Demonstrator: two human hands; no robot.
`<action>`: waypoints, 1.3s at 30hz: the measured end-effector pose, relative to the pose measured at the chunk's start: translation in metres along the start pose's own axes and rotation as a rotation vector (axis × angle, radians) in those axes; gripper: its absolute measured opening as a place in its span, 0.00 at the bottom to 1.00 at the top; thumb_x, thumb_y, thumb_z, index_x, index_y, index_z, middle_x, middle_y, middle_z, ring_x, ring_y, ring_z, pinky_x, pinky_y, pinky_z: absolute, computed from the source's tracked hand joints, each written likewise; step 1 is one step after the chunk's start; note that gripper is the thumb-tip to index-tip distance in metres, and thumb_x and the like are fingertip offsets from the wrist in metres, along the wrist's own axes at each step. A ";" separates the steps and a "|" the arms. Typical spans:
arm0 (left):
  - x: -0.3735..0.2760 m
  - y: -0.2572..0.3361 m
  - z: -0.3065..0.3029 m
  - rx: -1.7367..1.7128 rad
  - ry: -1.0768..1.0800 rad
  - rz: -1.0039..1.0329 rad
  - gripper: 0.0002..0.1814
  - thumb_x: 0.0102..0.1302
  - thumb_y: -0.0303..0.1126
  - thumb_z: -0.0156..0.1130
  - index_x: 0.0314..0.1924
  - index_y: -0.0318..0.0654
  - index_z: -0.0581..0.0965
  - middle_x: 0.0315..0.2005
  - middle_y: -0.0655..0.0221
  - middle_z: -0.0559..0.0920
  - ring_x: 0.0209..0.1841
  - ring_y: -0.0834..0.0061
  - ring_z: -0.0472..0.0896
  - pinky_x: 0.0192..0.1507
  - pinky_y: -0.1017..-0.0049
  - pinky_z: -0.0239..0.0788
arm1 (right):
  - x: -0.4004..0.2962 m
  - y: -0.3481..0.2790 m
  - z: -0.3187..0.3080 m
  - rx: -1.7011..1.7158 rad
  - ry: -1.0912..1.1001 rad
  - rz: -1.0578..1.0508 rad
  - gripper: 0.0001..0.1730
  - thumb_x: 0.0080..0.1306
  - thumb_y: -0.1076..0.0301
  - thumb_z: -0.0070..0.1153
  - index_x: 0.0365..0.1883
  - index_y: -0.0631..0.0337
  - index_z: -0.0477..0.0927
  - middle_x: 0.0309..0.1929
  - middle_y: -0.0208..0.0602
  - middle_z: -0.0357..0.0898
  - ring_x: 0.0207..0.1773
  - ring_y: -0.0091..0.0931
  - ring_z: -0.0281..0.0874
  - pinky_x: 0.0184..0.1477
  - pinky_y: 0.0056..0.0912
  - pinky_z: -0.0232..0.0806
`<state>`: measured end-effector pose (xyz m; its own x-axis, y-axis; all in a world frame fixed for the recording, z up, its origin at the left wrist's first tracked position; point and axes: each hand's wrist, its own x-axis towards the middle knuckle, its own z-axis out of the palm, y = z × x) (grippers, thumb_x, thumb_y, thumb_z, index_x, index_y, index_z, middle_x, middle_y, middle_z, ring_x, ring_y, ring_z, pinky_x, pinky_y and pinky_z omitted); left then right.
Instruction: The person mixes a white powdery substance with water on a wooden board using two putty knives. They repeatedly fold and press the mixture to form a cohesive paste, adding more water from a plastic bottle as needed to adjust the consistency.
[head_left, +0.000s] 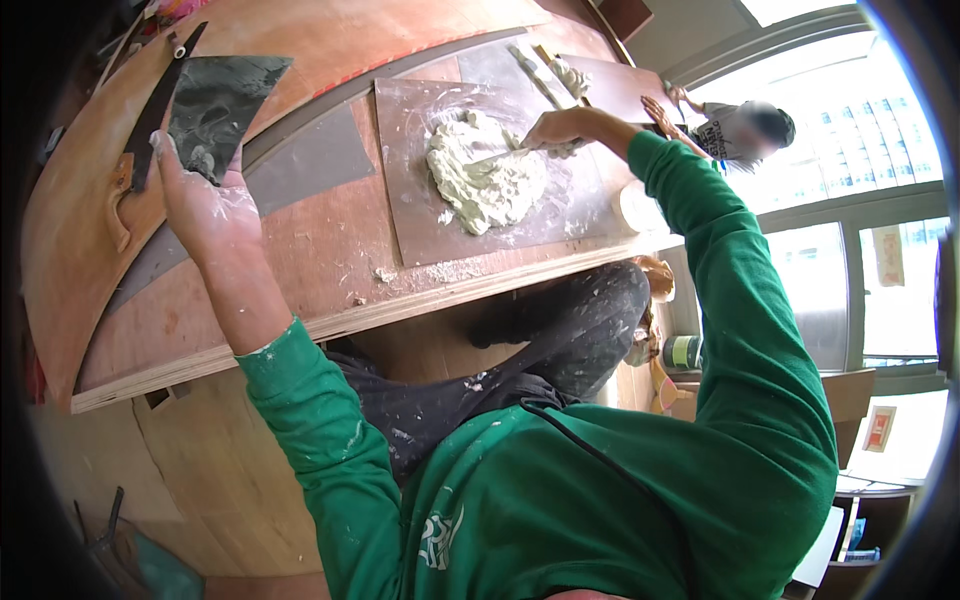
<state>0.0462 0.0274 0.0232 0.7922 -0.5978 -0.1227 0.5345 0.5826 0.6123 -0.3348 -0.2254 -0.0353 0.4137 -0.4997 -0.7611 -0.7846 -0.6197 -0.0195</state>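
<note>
My left hand holds up a dark, thin piece of sheet, smeared on its face, with the thumb along its edge. White residue covers the fingers and palm. My right hand grips a putty knife, its handle mostly hidden by the fingers. The blade rests in a pale greenish-white heap of putty-like paste. This paste is spread on a brown square board lying on the plywood workbench.
A handsaw with a wooden handle lies at the left by a curved plywood panel. Grey sheet pieces lie beside the board. A white tub stands near my right forearm. Another person is at the far end, by the windows.
</note>
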 end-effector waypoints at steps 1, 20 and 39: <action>0.000 -0.008 0.004 -0.024 -0.017 -0.021 0.28 0.74 0.45 0.53 0.65 0.31 0.65 0.59 0.64 0.74 0.60 0.71 0.73 0.67 0.64 0.59 | -0.022 0.001 -0.012 0.484 0.011 0.287 0.12 0.67 0.64 0.49 0.43 0.57 0.80 0.25 0.36 0.77 0.21 0.24 0.70 0.21 0.33 0.65; -0.003 -0.010 0.010 -0.029 -0.001 -0.033 0.28 0.74 0.45 0.53 0.63 0.31 0.66 0.57 0.64 0.76 0.58 0.70 0.75 0.65 0.64 0.62 | -0.004 0.014 -0.022 0.694 0.211 0.311 0.20 0.71 0.63 0.47 0.59 0.57 0.77 0.27 0.34 0.76 0.17 0.19 0.64 0.16 0.26 0.59; -0.001 -0.018 0.012 -0.040 -0.039 -0.036 0.26 0.75 0.44 0.52 0.62 0.31 0.66 0.56 0.63 0.77 0.56 0.71 0.76 0.63 0.65 0.64 | -0.054 -0.025 0.023 0.285 0.346 -0.012 0.22 0.73 0.53 0.48 0.57 0.55 0.80 0.17 0.32 0.74 0.16 0.22 0.67 0.22 0.35 0.67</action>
<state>0.0323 0.0112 0.0215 0.7605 -0.6393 -0.1134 0.5745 0.5812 0.5763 -0.3483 -0.1692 -0.0090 0.5158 -0.6967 -0.4986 -0.8545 -0.4598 -0.2416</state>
